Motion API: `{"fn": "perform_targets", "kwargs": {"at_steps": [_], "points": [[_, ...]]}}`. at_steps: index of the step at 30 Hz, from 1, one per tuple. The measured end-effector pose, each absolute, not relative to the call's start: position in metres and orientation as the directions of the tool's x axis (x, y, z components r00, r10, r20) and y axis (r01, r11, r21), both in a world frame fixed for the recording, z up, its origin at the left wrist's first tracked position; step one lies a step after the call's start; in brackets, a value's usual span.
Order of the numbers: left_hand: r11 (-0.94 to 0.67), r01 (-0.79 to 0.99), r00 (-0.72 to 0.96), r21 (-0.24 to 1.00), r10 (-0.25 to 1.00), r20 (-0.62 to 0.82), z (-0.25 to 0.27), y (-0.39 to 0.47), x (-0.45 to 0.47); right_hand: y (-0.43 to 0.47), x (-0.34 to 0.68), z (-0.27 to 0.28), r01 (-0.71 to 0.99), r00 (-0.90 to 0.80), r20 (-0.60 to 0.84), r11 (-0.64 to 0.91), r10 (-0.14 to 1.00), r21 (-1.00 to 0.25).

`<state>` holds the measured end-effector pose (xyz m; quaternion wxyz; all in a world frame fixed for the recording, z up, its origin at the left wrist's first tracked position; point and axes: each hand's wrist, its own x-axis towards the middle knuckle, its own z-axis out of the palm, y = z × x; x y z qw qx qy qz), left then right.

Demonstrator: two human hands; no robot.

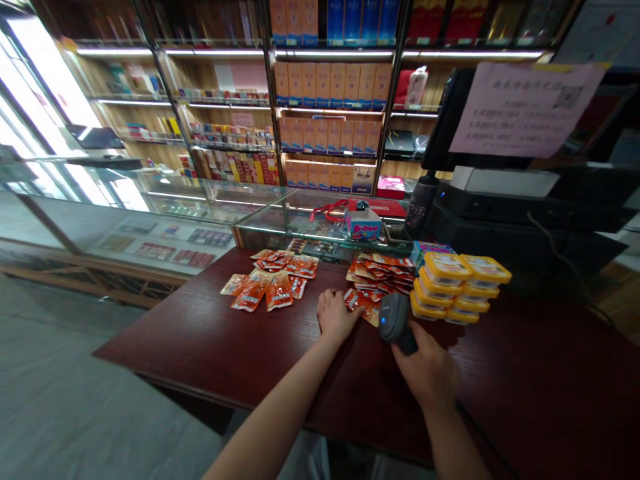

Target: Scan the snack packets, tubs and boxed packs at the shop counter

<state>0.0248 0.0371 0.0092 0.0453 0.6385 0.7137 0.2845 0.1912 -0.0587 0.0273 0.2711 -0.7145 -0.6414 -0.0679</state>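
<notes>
My right hand (431, 367) is closed round the handle of a dark barcode scanner (393, 316), whose blue light shows. The scanner's head is just right of a small orange snack packet (369, 309). On the packet's left end, my left hand (336, 316) has its thumb and curled fingers closed. Behind that packet lies a heaped pile of similar orange packets (381, 272). Several more orange packets (255, 289) are spread loosely on the dark red wooden counter (280, 353), to the left of my left hand.
Yellow plastic tubs (447, 268) stand stacked right of the pile, by a blue box (431, 248). A glass display case (310, 223) behind bears a colourful open carton (364, 225) and a red lanyard (327, 211). At right rises a monitor (443, 120) with a paper sign. The scanner's cable (480, 433) trails toward me.
</notes>
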Motion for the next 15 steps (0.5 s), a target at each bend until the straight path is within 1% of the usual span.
{"fn": "perform_targets", "kwargs": {"at_steps": [2, 5, 7, 9, 12, 15], "points": [[0.016, 0.883, -0.185, 0.47, 0.931, 0.316, 0.007, 0.036, 0.027, -0.06, 0.192, 0.029, 0.953, 0.174, 0.423, -0.045, 0.889, -0.298], [0.014, 0.859, -0.205, 0.512, 0.926, 0.317, 0.005, 0.036, 0.023, -0.06, 0.193, 0.03, 0.956, 0.147, 0.421, -0.02, 0.895, -0.293], [0.002, 0.829, -0.221, 0.559, 0.919, 0.326, 0.005, 0.036, 0.019, -0.06, 0.193, 0.03, 0.958, 0.134, 0.424, -0.007, 0.896, -0.288], [-0.017, 0.772, -0.243, 0.635, 0.916, 0.32, 0.005, 0.036, 0.015, -0.06, 0.193, 0.03, 0.957, 0.127, 0.42, 0.0, 0.899, -0.29], [-0.069, 0.591, -0.265, 0.804, 0.924, 0.274, 0.006, 0.037, 0.009, -0.059, 0.192, 0.03, 0.951, 0.15, 0.407, -0.019, 0.901, -0.308], [-0.099, 0.307, -0.291, 0.946, 0.937, 0.193, 0.008, 0.041, 0.0, -0.058, 0.193, 0.028, 0.95, 0.148, 0.405, -0.015, 0.902, -0.312]]}}
